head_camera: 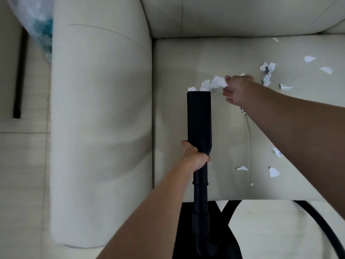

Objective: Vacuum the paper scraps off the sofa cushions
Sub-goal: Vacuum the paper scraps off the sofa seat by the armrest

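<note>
My left hand [196,156] grips the neck of a black vacuum nozzle [199,118] that lies on the cream sofa seat cushion [177,71], its flat mouth pointing away from me. Two white paper scraps [204,85] sit right at the mouth. My right hand [238,90] reaches over the cushion and pinches a larger white scrap [218,81] just right of the nozzle's tip. Several more scraps [267,71] lie scattered to the right, and others [274,171] lie near the cushion's front edge.
The wide sofa armrest [100,128] rises on the left, the backrest [233,14] at the top. A black hose [317,221] loops over the pale tiled floor [270,230] in front of the sofa. A clear plastic bag [39,25] sits at the top left.
</note>
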